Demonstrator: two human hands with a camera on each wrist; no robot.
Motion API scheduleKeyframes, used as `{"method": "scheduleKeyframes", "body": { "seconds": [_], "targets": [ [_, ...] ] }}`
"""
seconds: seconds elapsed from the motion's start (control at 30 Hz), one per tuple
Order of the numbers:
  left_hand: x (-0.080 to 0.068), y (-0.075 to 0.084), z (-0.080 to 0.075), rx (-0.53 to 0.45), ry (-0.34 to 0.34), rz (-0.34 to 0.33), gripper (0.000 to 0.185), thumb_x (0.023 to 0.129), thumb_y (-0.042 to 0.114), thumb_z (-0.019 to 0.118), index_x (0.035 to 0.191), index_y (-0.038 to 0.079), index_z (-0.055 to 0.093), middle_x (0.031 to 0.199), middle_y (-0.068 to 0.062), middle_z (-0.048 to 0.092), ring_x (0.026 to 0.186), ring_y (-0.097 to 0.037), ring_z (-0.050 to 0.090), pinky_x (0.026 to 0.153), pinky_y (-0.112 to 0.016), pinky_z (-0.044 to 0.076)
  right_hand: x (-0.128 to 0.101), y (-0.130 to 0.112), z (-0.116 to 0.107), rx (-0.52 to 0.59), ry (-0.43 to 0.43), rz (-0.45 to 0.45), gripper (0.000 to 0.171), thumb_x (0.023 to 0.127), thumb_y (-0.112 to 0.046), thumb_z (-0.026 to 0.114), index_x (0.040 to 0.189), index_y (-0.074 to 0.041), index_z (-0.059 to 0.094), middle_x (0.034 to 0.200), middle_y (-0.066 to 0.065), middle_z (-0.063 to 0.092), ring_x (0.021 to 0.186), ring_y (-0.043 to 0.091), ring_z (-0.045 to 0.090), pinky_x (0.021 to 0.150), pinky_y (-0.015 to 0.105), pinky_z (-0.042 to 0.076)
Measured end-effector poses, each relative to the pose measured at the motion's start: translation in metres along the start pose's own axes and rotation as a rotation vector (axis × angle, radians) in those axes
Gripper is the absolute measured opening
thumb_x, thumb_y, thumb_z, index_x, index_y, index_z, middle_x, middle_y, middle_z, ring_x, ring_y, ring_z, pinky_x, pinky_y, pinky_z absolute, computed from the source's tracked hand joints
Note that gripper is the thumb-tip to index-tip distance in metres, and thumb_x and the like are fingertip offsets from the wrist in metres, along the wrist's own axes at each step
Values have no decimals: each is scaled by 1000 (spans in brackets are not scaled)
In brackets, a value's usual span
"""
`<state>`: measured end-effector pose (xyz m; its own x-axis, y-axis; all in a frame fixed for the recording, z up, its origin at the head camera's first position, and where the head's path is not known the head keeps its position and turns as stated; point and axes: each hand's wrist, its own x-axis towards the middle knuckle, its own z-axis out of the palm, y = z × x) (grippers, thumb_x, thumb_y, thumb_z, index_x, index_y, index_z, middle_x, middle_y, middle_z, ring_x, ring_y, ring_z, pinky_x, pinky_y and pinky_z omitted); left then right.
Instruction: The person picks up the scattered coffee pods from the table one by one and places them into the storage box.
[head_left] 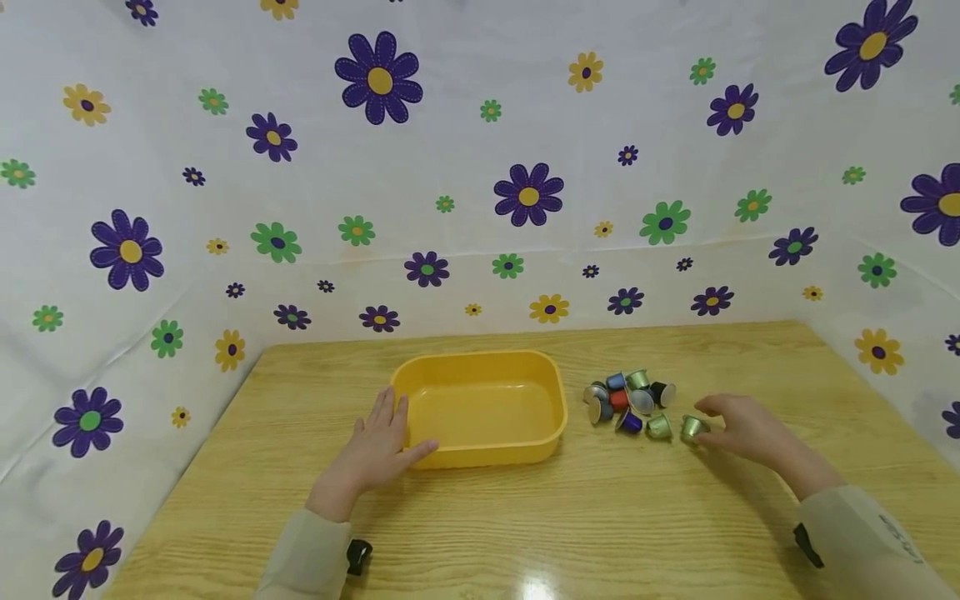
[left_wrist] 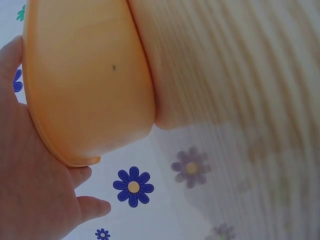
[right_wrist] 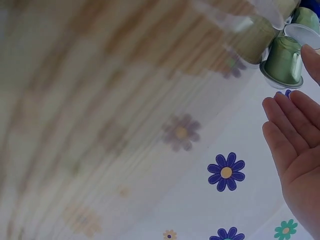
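Note:
The yellow plastic tray [head_left: 480, 456] sits on the table. My left hand [head_left: 372, 450] rests on its left front corner, fingers spread along the left rim and thumb at the front rim. In the left wrist view the left hand [left_wrist: 37, 175] lies against the tray's rim [left_wrist: 47, 142]. To the right, my right hand [head_left: 750, 433] is beside a green coffee capsule [head_left: 692, 429], thumb and index finger parted around it. The right wrist view shows that green capsule [right_wrist: 284, 60] near the thumb of the right hand [right_wrist: 305, 150], the other fingers extended and apart from it.
A cluster of coffee capsules [head_left: 618, 400] in red, blue, silver, black and green lies between the tray and the right hand. Another green capsule [head_left: 659, 427] lies at its near edge. A white flowered cloth [head_left: 450, 167] hangs behind and beside the wooden table [head_left: 480, 533].

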<state>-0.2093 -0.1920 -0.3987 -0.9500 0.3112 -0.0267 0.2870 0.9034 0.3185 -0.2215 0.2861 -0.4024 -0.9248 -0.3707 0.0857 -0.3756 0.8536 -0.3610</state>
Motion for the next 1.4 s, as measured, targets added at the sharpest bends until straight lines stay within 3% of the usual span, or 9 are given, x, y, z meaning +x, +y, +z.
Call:
{"method": "scheduleKeyframes", "body": {
  "seconds": [0.7, 0.93, 1.4],
  "targets": [
    [-1, 1, 0, 22, 5, -5, 92, 83, 62, 38, 138, -8, 14, 144, -25, 1, 131, -36, 0, 95, -63, 11, 4, 6, 4, 0, -42, -48, 34, 70, -16, 73, 93, 6, 60, 85, 14, 63, 79, 31, 59, 68, 45, 47],
    [-2, 1, -1, 6, 8, -10, 93, 83, 63, 38, 138, -7, 14, 144, -24, 1, 131, -36, 0, 95, -63, 11, 6, 11, 7, 39, -29, -111, 32, 71, -20, 73, 87, 4, 61, 80, 8, 63, 74, 25, 59, 63, 41, 47],
    [-3, 1, -3, 25, -2, -17, 90, 84, 62, 38, 138, -7, 16, 144, -24, 1, 131, -34, -1, 96, -61, 10, 11, 3, 8, 11, -82, -57, 26, 70, -16, 73, 86, 0, 62, 79, 3, 61, 71, 19, 56, 63, 36, 46]
  ]
}}
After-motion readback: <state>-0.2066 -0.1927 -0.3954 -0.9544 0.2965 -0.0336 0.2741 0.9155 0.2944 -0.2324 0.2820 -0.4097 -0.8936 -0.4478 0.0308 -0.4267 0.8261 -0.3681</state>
